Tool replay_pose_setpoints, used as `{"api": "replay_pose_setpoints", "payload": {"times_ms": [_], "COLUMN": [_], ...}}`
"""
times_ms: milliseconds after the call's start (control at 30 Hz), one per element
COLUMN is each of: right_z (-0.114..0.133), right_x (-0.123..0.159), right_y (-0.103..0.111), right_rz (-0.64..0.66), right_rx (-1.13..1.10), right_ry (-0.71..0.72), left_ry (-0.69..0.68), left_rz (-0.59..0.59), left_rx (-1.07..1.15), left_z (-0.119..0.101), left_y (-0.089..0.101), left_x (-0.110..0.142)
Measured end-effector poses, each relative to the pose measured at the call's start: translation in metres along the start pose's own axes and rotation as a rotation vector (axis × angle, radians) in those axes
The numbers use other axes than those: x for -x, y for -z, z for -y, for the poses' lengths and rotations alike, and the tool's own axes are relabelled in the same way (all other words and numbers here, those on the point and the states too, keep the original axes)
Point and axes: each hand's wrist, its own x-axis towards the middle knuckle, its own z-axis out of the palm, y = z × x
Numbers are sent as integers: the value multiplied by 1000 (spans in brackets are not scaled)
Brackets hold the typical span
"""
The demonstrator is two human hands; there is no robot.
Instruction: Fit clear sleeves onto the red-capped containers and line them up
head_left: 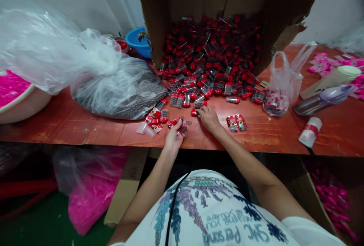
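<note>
My left hand [173, 138] is closed around a small red printed packet [182, 125] near the table's front edge. To its right, my right hand [209, 119] pinches a small red-capped container [194, 113] at the table surface; its body is mostly hidden by my fingers. Just beyond lies another clear container [200, 104] with dark contents and a red cap. Left of my left hand are red packets [152, 115], loose red-capped containers and small clear plastic pieces [146, 129]. Two filled red packets [236, 123] lie side by side right of my right hand.
A large cardboard box [155, 22] lies open toward me, red-capped containers spilling out. A plastic bag of dark beads [119, 90] sits left. At right are a clear bag [280, 86], bottles [318, 100] and a white roll [310, 131]. Pink pieces [91, 200] fill a bag below.
</note>
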Motion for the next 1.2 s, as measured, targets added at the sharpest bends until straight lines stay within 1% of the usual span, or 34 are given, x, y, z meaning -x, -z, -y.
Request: {"api": "replay_pose_setpoints", "payload": {"times_ms": [67,167,233,267,367,467,567,633,733,800,833,933,1033,1200], "right_z": [7,26,41,47,57,54,50,49,51,52,53,54,54,58], "right_x": [18,45,59,64,71,73,75,78,81,83,84,86,87,89], "right_y": [7,23,33,37,43,45,47,48,47,45,43,42,43,44], "right_rz": [-52,-141,-166,-166,-180,-200,-147,-113,-72,-40,-34,-64,-106,-237], "right_rx": [-139,-478,-664,-721,-744,-681,-639,-652,-839,-974,-1008,-1009,-1019,-1032], "right_ry": [-55,-140,-167,-173,-189,-200,-194,-198,-267,-316,-328,-327,-326,-374], "left_ry": [29,39,45,48,56,48,3,-48,-162,-232,-256,-287,-284,-270], "left_rz": [-6,11,27,32,45,84,116,124,147,177,197,254,288,342], "left_rx": [17,17,16,17,14,-14,-65,-89,-90,-96,-104,-138,-155,-248], "left_z": [0,4,8,10,17,22,26,27,27,26,26,26,27,28], "left_y": [0,0,-2,-4,-8,-10,-10,-10,-11,-14,-15,-19,-20,-22], "left_x": [-1,-3,-4,-4,-1,2,4,6,11,15,17,23,28,34]}}
